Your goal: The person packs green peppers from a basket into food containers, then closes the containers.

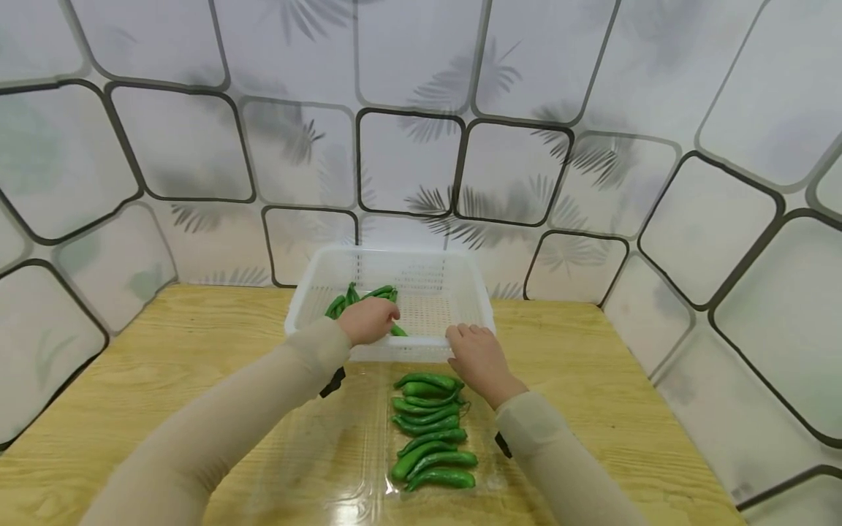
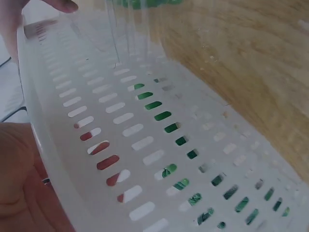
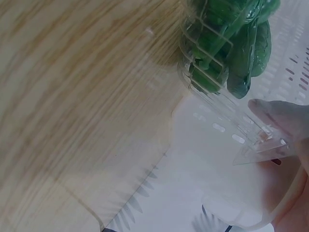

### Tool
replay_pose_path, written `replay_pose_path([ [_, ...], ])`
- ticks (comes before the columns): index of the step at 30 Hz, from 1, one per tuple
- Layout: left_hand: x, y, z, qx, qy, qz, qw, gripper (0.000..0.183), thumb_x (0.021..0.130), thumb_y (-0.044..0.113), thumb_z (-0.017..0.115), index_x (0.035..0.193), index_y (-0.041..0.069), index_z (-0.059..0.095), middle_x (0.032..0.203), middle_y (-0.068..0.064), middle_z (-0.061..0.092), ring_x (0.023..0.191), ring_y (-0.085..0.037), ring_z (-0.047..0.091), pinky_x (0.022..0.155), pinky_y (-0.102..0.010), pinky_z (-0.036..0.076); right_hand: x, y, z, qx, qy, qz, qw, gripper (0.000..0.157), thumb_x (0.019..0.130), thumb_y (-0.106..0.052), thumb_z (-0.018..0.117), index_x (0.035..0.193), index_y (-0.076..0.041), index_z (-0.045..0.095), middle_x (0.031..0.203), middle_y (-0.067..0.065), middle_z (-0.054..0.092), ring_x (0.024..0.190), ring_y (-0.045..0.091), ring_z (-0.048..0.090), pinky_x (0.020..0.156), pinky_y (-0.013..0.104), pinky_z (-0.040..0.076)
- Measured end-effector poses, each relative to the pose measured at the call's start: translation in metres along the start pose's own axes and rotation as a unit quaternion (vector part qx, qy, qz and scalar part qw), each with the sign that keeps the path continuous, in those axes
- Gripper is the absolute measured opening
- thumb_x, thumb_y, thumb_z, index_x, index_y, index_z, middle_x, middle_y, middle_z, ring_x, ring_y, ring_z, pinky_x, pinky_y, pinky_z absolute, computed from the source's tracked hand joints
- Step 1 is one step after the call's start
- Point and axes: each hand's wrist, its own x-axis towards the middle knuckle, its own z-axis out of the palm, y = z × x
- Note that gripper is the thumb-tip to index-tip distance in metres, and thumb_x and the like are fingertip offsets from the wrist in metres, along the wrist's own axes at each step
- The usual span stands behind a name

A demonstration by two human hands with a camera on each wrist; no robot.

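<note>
A white plastic basket (image 1: 473, 292) with slotted walls stands against the wall, with green chili peppers (image 1: 351, 294) in its left part. My left hand (image 1: 370, 320) reaches over the near rim into it, close to the peppers; its fingertips are hidden, so whether it pinches a pepper does not show. With my right hand (image 1: 480, 358) I grip the near rim at the right, thumb outside. The thumb (image 3: 270, 113) is by the edge of a clear plastic tray (image 1: 349, 446). Several green chili peppers (image 1: 434, 446) lie in a column in the tray's right half.
The wooden table (image 1: 197, 351) bears the basket and the tray. A patterned wall (image 1: 302, 161) closes off the back and the sides. The tray's left half shows bare plastic with reflections.
</note>
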Motion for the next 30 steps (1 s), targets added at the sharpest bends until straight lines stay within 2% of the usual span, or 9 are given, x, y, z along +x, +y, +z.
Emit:
replay_pose_path([
  [5, 0.016, -0.004, 0.001, 0.015, -0.073, -0.028, 0.9968, 0.031, 0.096, 0.008, 0.048, 0.126, 0.003, 0.056, 0.127, -0.013, 0.055, 0.114, -0.028, 0.053, 0.090, -0.041, 0.044, 0.000, 0.001, 0.001, 0.001, 0.005, -0.004, 1.000, 0.037, 0.074, -0.023, 0.081, 0.083, -0.010, 0.047, 0.071, 0.000, 0.044, 0.061, 0.016, 0.041, 0.057, 0.030, 0.035],
  [12, 0.030, -0.003, -0.002, 0.028, -0.130, -0.051, 0.9898, 0.040, 0.094, 0.002, 0.047, 0.133, 0.001, 0.048, 0.136, -0.014, 0.047, 0.125, -0.030, 0.043, 0.101, -0.042, 0.035, 0.000, 0.002, 0.003, -0.005, 0.003, -0.006, 1.000, 0.037, 0.074, -0.025, 0.081, 0.083, -0.010, 0.048, 0.072, 0.001, 0.045, 0.062, 0.016, 0.043, 0.058, 0.029, 0.036],
  [15, 0.034, -0.001, -0.003, 0.021, -0.148, -0.065, 0.9867, 0.042, 0.094, 0.000, 0.047, 0.136, 0.002, 0.046, 0.139, -0.013, 0.044, 0.128, -0.029, 0.039, 0.103, -0.041, 0.033, 0.000, 0.003, 0.004, -0.004, 0.003, -0.006, 1.000, 0.037, 0.074, -0.025, 0.081, 0.084, -0.010, 0.048, 0.072, 0.001, 0.045, 0.061, 0.016, 0.042, 0.058, 0.029, 0.035],
  [18, 0.037, -0.002, -0.001, 0.010, -0.158, -0.076, 0.9845, 0.039, 0.094, 0.002, 0.048, 0.133, 0.002, 0.050, 0.136, -0.012, 0.048, 0.126, -0.028, 0.042, 0.100, -0.040, 0.036, -0.001, 0.003, 0.005, -0.007, 0.007, -0.011, 1.000, 0.037, 0.073, -0.025, 0.081, 0.084, -0.010, 0.049, 0.072, 0.000, 0.044, 0.061, 0.016, 0.043, 0.057, 0.029, 0.035],
  [22, 0.043, -0.007, 0.004, 0.025, -0.168, -0.072, 0.9829, 0.027, 0.094, 0.008, 0.052, 0.119, 0.005, 0.061, 0.121, -0.009, 0.058, 0.108, -0.023, 0.054, 0.088, -0.035, 0.044, -0.001, 0.003, 0.004, -0.008, 0.016, -0.013, 1.000, 0.037, 0.073, -0.024, 0.081, 0.084, -0.010, 0.050, 0.071, 0.000, 0.044, 0.060, 0.016, 0.043, 0.056, 0.029, 0.034],
  [25, 0.046, -0.009, 0.007, 0.030, -0.179, -0.068, 0.9810, 0.023, 0.093, 0.010, 0.054, 0.112, 0.008, 0.067, 0.113, -0.006, 0.062, 0.097, -0.019, 0.056, 0.080, -0.032, 0.045, -0.002, 0.003, 0.003, -0.002, 0.018, -0.011, 1.000, 0.037, 0.072, -0.023, 0.082, 0.083, -0.010, 0.049, 0.070, 0.000, 0.044, 0.060, 0.016, 0.042, 0.056, 0.028, 0.033],
  [27, 0.048, -0.011, 0.008, 0.026, -0.190, -0.066, 0.9792, 0.023, 0.093, 0.011, 0.055, 0.111, 0.009, 0.068, 0.112, -0.005, 0.063, 0.097, -0.018, 0.057, 0.080, -0.031, 0.046, -0.003, 0.003, 0.003, -0.002, 0.018, -0.013, 1.000, 0.037, 0.072, -0.023, 0.082, 0.083, -0.010, 0.049, 0.070, 0.000, 0.043, 0.059, 0.015, 0.042, 0.056, 0.028, 0.033],
  [30, 0.045, -0.010, 0.005, 0.018, -0.201, -0.064, 0.9772, 0.025, 0.093, 0.012, 0.054, 0.113, 0.011, 0.068, 0.116, -0.004, 0.062, 0.106, -0.020, 0.057, 0.087, -0.033, 0.046, -0.002, 0.003, 0.003, -0.006, 0.019, -0.016, 1.000, 0.037, 0.072, -0.024, 0.082, 0.083, -0.010, 0.049, 0.070, 0.000, 0.043, 0.060, 0.015, 0.042, 0.056, 0.027, 0.033],
])
